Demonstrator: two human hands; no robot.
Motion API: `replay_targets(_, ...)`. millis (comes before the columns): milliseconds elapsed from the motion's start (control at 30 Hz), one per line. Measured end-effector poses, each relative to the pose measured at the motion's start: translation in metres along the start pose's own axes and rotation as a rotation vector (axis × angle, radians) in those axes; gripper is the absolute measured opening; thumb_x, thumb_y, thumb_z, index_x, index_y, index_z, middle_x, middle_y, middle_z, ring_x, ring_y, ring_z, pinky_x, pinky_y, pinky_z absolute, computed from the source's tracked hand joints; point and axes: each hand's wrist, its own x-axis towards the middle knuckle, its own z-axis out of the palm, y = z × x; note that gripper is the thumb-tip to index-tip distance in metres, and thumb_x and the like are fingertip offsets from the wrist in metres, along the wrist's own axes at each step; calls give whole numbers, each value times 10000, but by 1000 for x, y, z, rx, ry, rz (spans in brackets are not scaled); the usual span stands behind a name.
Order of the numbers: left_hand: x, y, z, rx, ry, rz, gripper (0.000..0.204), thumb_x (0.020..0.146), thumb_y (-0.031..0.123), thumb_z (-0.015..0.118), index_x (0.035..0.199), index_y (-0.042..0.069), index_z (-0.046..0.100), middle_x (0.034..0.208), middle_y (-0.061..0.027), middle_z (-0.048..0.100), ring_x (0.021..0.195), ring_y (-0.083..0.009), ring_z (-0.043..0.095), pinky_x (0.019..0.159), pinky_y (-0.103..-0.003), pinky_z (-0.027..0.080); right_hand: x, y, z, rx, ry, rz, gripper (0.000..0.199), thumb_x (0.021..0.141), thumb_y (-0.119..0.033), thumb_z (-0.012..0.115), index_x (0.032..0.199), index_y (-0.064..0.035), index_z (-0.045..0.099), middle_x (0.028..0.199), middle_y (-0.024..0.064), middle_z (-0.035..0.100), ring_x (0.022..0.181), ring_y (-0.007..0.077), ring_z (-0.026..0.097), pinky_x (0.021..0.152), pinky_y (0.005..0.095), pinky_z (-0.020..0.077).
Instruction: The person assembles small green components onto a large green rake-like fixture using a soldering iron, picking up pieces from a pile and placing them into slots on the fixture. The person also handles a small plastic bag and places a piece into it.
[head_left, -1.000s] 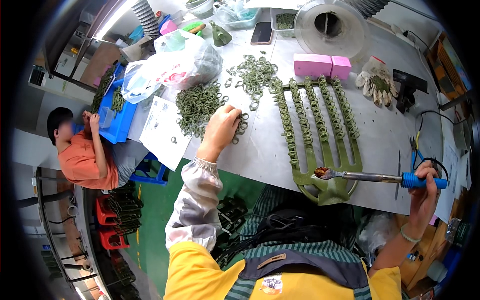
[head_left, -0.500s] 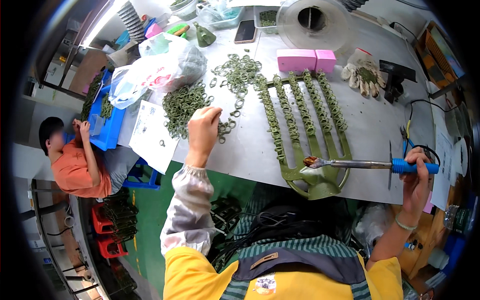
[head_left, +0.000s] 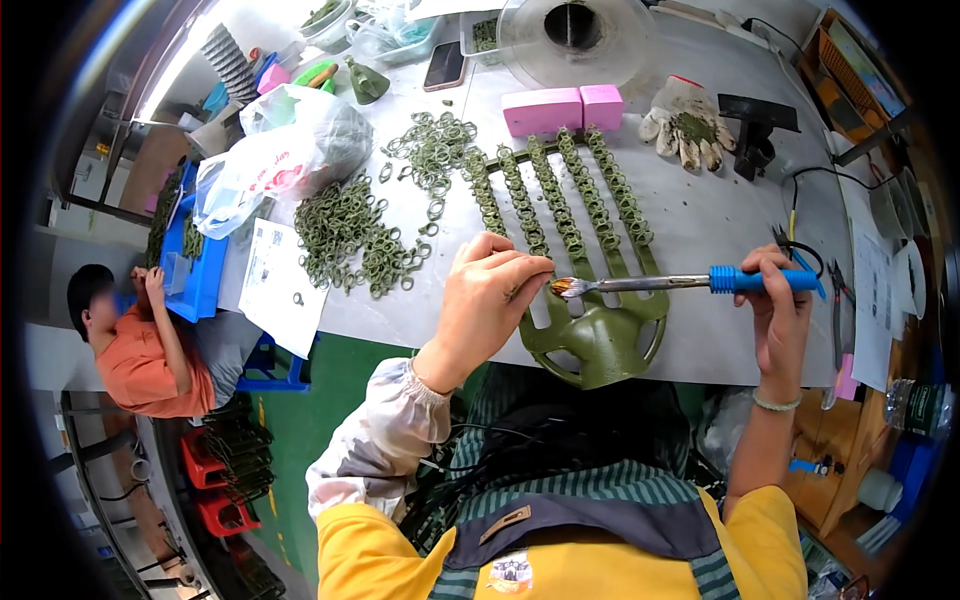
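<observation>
My right hand (head_left: 778, 305) grips the blue handle of a soldering iron (head_left: 690, 283) that lies level, its hot tip pointing left. My left hand (head_left: 489, 300) pinches a small green ring right at that tip, above the base of a green forked holder (head_left: 598, 345). The holder's several prongs (head_left: 560, 205) reach away across the grey table and are strung with green rings. A loose heap of green rings (head_left: 358, 238) lies left of my left hand.
Two pink blocks (head_left: 560, 108), a clear spool (head_left: 570, 35), a dirty work glove (head_left: 688, 128) and a phone (head_left: 446, 66) sit at the back. Plastic bags (head_left: 270, 150) and a paper sheet (head_left: 278, 285) lie left. A seated person (head_left: 140, 340) works beside a blue crate (head_left: 195, 270). Cables and pliers lie right.
My left hand left the heap of rings and moved right to the iron's tip, now pinching a ring there. My right hand and the iron stayed about in place.
</observation>
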Motion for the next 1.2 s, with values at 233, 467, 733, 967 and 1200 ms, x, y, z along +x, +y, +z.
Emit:
replay_targets(233,3,-2,13,89,-42,-5,126,749,114,784,872,118,759,823,-4,725,833,-205,584,791,-339,470,6,11,10,53,-66,18,148,938,-110,599,880,18,647,941,70,598,732,151,587,636,276,495)
replay_targets(467,11,0,1,140,-95,67,147,777,104,769,924,107,753,833,-13,717,798,-196,615,760,-320,485,5,-14,-10,-33,6,-38,155,923,-123,604,844,1,653,925,70,578,711,130,574,574,258,478)
replay_targets(733,-5,-119,-32,379,-100,-293,157,829,65,703,979,22,710,991,-112,686,796,-266,690,731,-337,554,-3,-22,-11,-46,-2,-24,172,909,-160,617,821,-17,656,912,65,562,707,106,572,537,230,484)
replay_targets(967,-14,-135,-27,364,-23,-257,183,825,31,672,1005,45,696,942,-109,684,788,-299,668,726,-361,529,-5,-24,-9,-77,4,-14,171,917,-160,604,828,-23,655,933,68,557,712,99,570,536,226,484)
replay_targets(1200,-18,-127,-33,332,38,-263,136,815,6,676,946,36,700,874,-71,696,723,-247,665,685,-323,525,-6,-25,-7,-90,6,-27,172,922,-158,597,825,-27,651,933,63,553,727,97,562,541,222,479)
